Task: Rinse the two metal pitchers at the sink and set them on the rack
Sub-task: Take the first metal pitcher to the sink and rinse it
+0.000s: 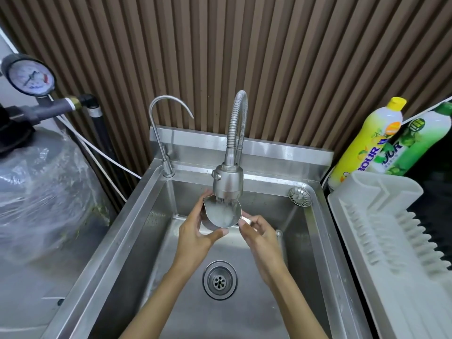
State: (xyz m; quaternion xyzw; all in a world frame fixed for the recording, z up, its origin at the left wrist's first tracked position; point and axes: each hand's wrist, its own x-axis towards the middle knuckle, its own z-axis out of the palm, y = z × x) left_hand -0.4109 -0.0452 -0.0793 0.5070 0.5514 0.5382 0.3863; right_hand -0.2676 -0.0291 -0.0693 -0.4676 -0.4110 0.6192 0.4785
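- Steel sink: deep basin, drain in the floor, a loose strainer lying at the back right corner.
- White rack just right of the sink, nothing on it; two soap bottles stand behind it.
- Spray tap on a coiled hose, head pointing down, water running from it; thin curved tap at back left.
- Left hand: fingers curled around the body of a metal pitcher, which sits tilted over the basin, mouth directly under the spray head.
- Right hand: fingertips pinched on the pitcher's handle side.
- Only one pitcher visible.
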